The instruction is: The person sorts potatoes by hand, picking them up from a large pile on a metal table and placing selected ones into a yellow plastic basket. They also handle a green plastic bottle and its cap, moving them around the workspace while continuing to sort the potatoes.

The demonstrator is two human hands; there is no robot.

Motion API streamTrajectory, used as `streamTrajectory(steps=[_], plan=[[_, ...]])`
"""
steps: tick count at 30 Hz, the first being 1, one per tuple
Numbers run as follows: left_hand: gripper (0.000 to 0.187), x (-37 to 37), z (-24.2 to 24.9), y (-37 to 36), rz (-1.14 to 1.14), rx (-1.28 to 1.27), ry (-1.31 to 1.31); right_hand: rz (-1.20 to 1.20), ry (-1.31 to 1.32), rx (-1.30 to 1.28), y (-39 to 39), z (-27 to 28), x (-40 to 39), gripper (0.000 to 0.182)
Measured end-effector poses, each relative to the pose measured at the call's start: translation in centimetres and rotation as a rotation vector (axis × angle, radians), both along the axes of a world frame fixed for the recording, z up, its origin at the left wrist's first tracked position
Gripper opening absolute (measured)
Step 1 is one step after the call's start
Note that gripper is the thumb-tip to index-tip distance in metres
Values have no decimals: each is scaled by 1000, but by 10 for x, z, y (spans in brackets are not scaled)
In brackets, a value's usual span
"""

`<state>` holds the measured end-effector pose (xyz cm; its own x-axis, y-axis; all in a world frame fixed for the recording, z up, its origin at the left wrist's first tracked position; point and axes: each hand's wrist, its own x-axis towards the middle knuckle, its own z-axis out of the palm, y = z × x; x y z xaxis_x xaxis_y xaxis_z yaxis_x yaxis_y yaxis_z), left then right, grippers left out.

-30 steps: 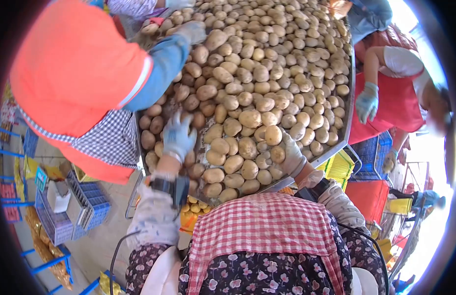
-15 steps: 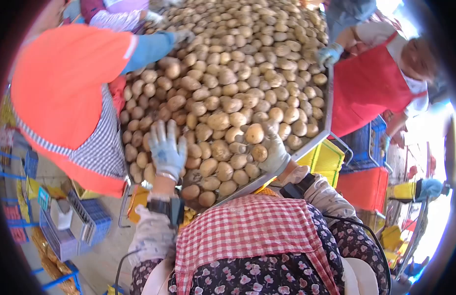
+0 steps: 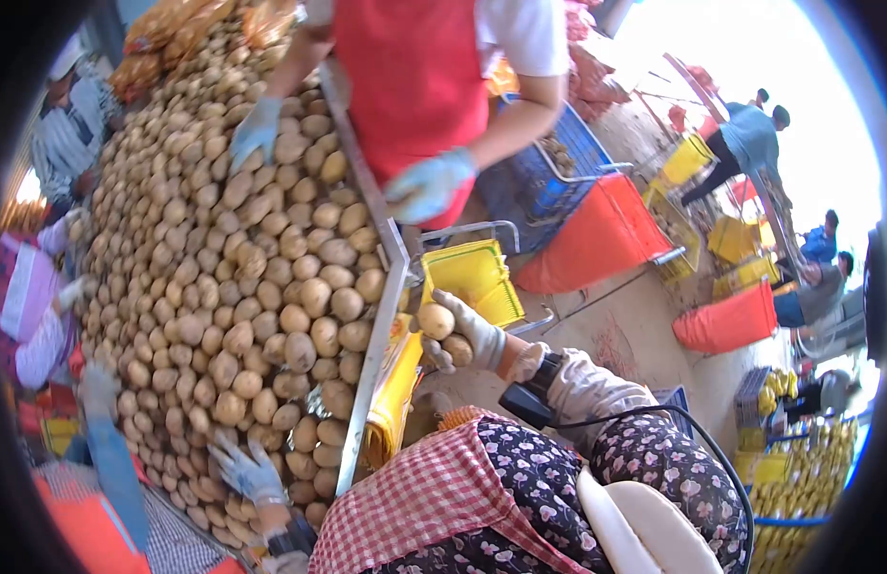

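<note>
Gloved in pale grey, my right hand [image 3: 467, 335] is closed around potatoes [image 3: 436, 323], held beyond the table's metal edge near a yellow basket [image 3: 474, 280]. At least two potatoes show in its grip. My left hand [image 3: 247, 471], in a light blue glove, lies with spread fingers on the heap of potatoes [image 3: 247, 384] at the near side of the table. Nothing is visibly gripped in it.
A metal rim [image 3: 372, 359] borders the heap. Across it stands a co-worker in a red apron [image 3: 410, 86]. Other workers' arms reach in at the left. Beyond the rim are a blue crate [image 3: 556, 143], a red container [image 3: 596, 234] and more workers.
The view has swung to the right. My right hand has left the heap and moved over the rim with potatoes in it. My left hand remains on the heap.
</note>
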<state>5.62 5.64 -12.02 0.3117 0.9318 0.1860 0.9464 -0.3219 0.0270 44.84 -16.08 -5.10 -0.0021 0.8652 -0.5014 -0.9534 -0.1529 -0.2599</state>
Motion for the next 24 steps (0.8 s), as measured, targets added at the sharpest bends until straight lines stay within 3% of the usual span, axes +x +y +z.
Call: streamTrajectory(steps=[2,3,4,5,12,13,15,16,18,20,21,22,24], plan=[[65,4,-4,-21,19,45,141,-76,-67,43,-43,-22,20,60],[66,11,1,-34,38,-49,212,-152,7,16,-66,-32,26,56],[67,22,17,-48,68,-142,280,-268,-7,-137,-80,-19,25,53],[68,21,4,-53,37,-50,284,-310,-22,-158,-98,-26,30,53],[66,38,6,-54,181,-103,273,-519,3,-252,-180,-83,94,46],[65,31,-2,-52,153,-50,276,-647,-154,-356,-186,-80,119,47],[64,32,3,-54,151,-73,262,-952,-311,-238,-220,-100,202,62],[64,31,3,-54,150,-78,257,-1124,-297,-172,-226,-60,221,56],[64,38,9,-55,176,-115,278,-1387,-41,-199,-247,-27,278,69],[64,37,9,-57,220,-154,300,-1612,-74,-142,-246,-17,304,78],[65,36,2,-58,181,-105,264,-1664,-276,-268,-219,5,287,76],[66,31,-7,-60,147,-59,235,-1640,-278,-274,-212,-1,281,76],[69,3,-21,-75,118,30,205,-1242,-583,-259,-185,-23,256,55]])
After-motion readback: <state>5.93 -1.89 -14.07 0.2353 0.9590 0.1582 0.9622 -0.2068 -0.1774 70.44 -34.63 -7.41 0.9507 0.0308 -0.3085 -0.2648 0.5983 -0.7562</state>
